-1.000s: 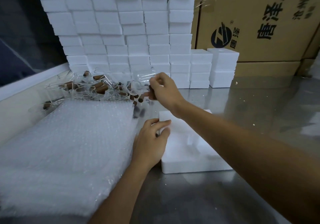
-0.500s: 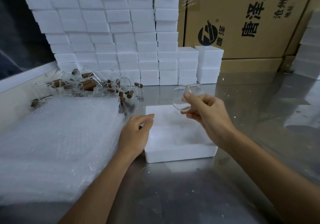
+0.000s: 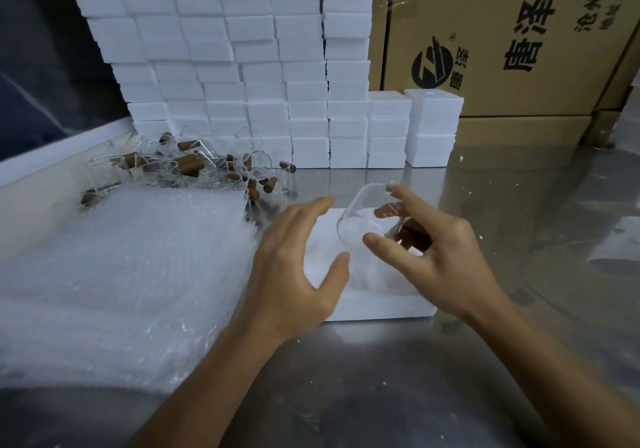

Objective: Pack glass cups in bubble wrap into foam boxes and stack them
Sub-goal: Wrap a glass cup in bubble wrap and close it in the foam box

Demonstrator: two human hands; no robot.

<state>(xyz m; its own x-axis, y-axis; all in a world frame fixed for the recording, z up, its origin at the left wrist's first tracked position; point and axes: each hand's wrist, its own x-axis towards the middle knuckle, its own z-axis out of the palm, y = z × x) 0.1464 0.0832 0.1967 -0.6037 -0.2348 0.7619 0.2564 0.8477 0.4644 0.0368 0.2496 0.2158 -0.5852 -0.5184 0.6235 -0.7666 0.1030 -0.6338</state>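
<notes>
Right hand pinches a glass cup above the foam box; left hand spread wide, fingers holding nothing.

- I see even, fairly dim indoor light, cool in tone.
- The steel table gives me soft grey glare and hazy reflections.
- White foam boxes nearly bleach out.
- Both hands look slightly motion-blurred.
- Wide-angle bending tilts the cardboard cartons at my right edge.
- The near foreground is soft.
</notes>
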